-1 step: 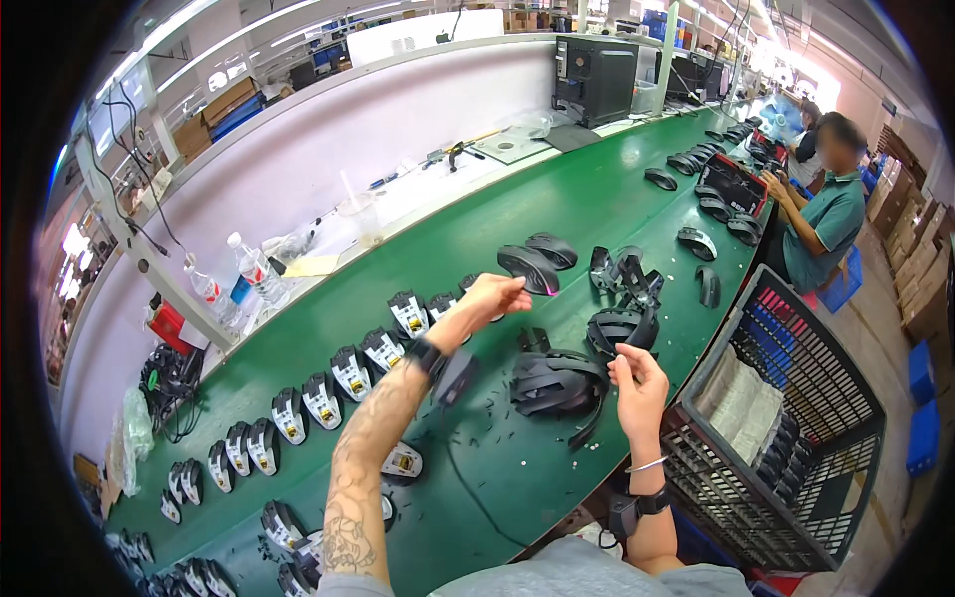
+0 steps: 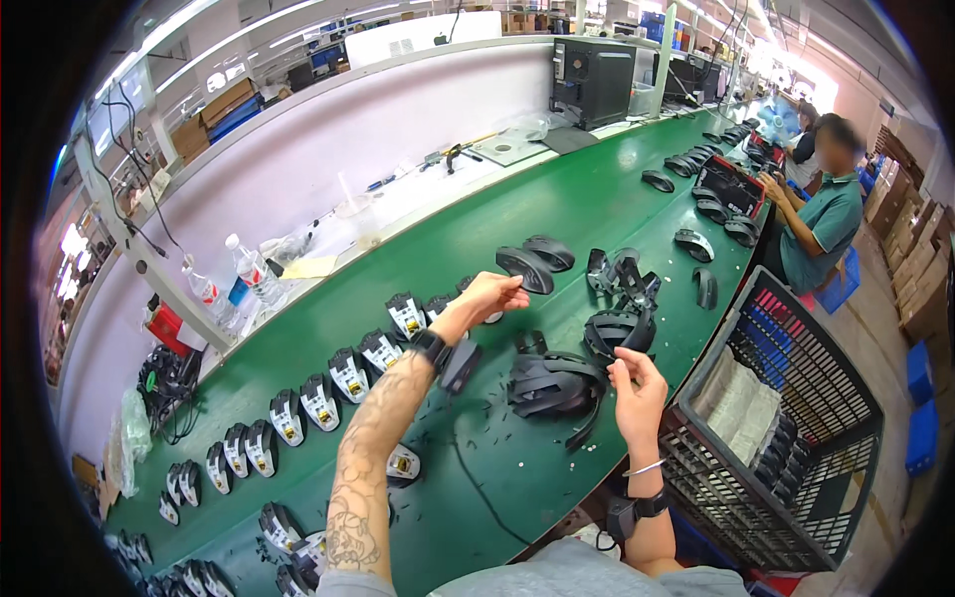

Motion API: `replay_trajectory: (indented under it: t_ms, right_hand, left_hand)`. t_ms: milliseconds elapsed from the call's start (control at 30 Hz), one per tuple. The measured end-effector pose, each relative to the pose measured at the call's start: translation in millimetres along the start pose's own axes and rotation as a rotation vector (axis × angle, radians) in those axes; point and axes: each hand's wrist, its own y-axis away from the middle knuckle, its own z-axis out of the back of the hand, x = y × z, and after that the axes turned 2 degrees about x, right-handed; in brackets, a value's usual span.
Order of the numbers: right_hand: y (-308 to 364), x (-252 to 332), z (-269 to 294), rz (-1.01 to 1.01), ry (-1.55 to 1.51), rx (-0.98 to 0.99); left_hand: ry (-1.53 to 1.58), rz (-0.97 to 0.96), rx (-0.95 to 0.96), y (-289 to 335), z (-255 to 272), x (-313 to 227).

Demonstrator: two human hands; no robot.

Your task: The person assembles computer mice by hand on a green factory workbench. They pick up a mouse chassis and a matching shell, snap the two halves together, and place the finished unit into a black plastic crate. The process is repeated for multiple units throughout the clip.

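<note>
At the middle of the bench, my left hand [image 2: 491, 295] has its fingers closed at the near edge of a black computer mouse [image 2: 525, 269]. A second black mouse [image 2: 548, 252] lies right behind that one. My right hand [image 2: 638, 386] is raised with thumb and fingertips pinched together; whatever is in them, if anything, is too small to make out. Just beyond it are curved black shell parts [image 2: 617, 330], and to its left is a heap of black plastic pieces [image 2: 553, 383]. Opened mouse bodies [image 2: 348, 374] with pale insides stand in a slanting row on the left.
A black plastic crate [image 2: 686, 438] with packed parts stands at my right. Small dark scraps and a cable [image 2: 482, 488] lie on the green bench [image 2: 438, 239]. Bottles [image 2: 257, 274] stand on the back ledge. At far right a person [image 2: 826, 209] sits handling parts.
A small pink glow at the right end of the front mouse is gone. Both hands stay almost where they were.
</note>
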Motion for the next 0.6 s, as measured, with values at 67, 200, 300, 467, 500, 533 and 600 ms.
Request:
replay_trajectory:
  t_ms: [67, 200, 300, 467, 500, 533, 600]
  right_hand:
    - [5.4, -2.3, 3.5, 0.043, 0.088, -0.036]
    - [13.3, 4.9, 5.9, 0.119, 0.227, -0.021]
    - [10.0, 3.4, 5.5, 0.19, 0.411, 0.046]
    - [-10.5, 7.3, -2.3, 0.46, 0.525, 0.405]
    - [-17.8, 4.1, -3.4, 0.465, 0.526, 0.476]
    - [-24.3, 2.3, -7.1, 0.476, 0.515, 0.551]
    - [-43.6, -7.6, -15.8, 0.436, 0.54, 0.752]
  left_hand:
    - [-0.079, 0.138, -0.016, -18.7, 10.8, 2.1]
    - [-0.162, 0.245, -0.198, -52.0, 18.4, 19.8]
    - [-0.474, 0.191, -0.316, -52.9, 5.1, 20.5]
    - [-1.16, 0.165, -0.397, -41.5, -23.9, 18.4]
    - [-1.219, 0.146, -0.397, -30.7, -33.8, 11.2]
    - [-1.194, 0.11, -0.334, -21.8, -32.0, 8.9]
    - [-1.138, 0.039, -0.204, -5.3, -26.5, 9.4]
